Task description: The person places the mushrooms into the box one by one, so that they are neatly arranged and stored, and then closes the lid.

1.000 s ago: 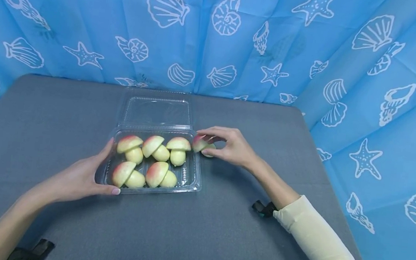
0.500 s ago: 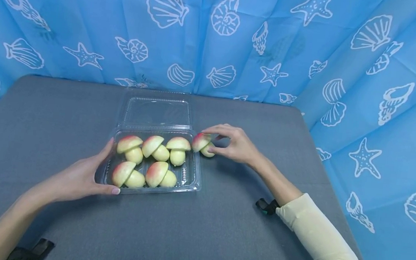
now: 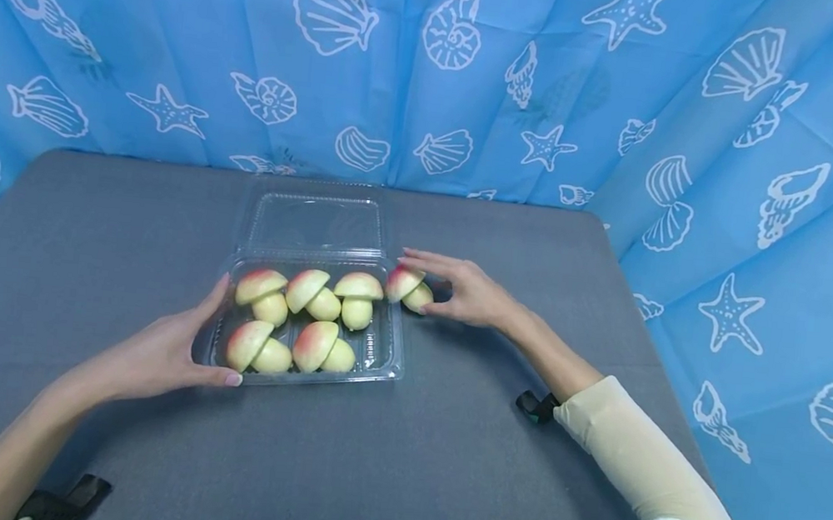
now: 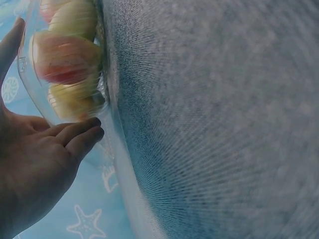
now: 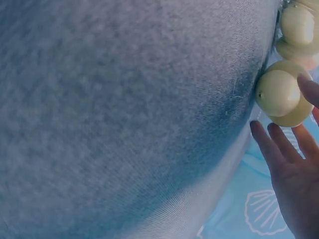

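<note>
A clear plastic clamshell box (image 3: 384,366) lies with its lid folded back, holding several red-and-yellow toy mushrooms (image 3: 315,346) in two rows. The left hand (image 3: 159,357) rests against the box's left side, thumb at the front corner and fingers extended along the side. Another toy mushroom (image 3: 416,296) lies on the table just right of the box. Around it the right hand (image 3: 477,295) is spread, fingertips over the red cap and thumb beside the stem. In the right wrist view, the thumb (image 5: 310,90) overlaps this mushroom (image 5: 279,93) while the other fingers stay fairly straight.
The transparent lid (image 3: 317,224) lies flat behind the box. Grey cloth covers the table (image 3: 366,473), and a blue curtain (image 3: 397,66) with white seashells and starfish hangs behind and to the right. In the box, the front-right spot shows bare plastic.
The right hand shifts slightly, and its fingers open wider over the loose mushroom, which stays beside the box. The left hand and box hardly move.
</note>
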`<control>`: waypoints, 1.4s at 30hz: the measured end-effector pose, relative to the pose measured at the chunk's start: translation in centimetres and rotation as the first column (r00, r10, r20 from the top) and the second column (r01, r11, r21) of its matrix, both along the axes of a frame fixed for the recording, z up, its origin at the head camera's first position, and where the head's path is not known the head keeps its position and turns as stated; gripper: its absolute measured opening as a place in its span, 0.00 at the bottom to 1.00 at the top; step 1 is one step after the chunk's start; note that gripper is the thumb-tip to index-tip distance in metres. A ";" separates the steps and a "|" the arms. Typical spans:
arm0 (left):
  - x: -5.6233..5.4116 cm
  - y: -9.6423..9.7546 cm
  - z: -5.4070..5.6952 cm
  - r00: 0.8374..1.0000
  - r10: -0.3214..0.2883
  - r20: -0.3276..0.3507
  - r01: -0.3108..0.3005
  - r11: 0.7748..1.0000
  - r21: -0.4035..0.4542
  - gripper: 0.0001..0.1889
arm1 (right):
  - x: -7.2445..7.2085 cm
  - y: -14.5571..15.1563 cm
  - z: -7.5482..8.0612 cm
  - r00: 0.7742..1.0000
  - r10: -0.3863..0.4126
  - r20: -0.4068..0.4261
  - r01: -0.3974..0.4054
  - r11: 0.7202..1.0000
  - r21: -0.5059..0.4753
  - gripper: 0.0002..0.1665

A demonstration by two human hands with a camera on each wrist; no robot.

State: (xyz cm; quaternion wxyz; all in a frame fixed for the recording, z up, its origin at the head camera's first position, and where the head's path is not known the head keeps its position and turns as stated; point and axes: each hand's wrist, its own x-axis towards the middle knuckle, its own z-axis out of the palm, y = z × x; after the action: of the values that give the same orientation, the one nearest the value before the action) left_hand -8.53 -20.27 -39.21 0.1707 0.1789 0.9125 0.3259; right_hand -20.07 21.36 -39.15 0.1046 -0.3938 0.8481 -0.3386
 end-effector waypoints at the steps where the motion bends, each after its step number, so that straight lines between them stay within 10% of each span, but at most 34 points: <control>1: 0.0 0.0 0.0 1.000 -0.002 -0.003 0.002 1.000 -0.002 0.71 | 0.0 0.0 -0.1 1.000 0.003 0.011 -0.003 1.000 0.001 0.46; 42: -1.4 0.2 -0.2 1.000 -0.025 -0.003 0.025 0.999 0.022 0.70 | 1.3 1.7 0.5 0.967 -0.254 0.001 0.254 0.965 0.063 0.48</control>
State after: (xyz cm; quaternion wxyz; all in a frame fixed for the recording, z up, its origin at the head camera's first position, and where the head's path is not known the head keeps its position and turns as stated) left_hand -9.97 -20.09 -39.38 0.1713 0.1927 0.9068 0.3336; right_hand -18.81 23.06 -38.65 0.0762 -0.2769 0.9013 -0.3243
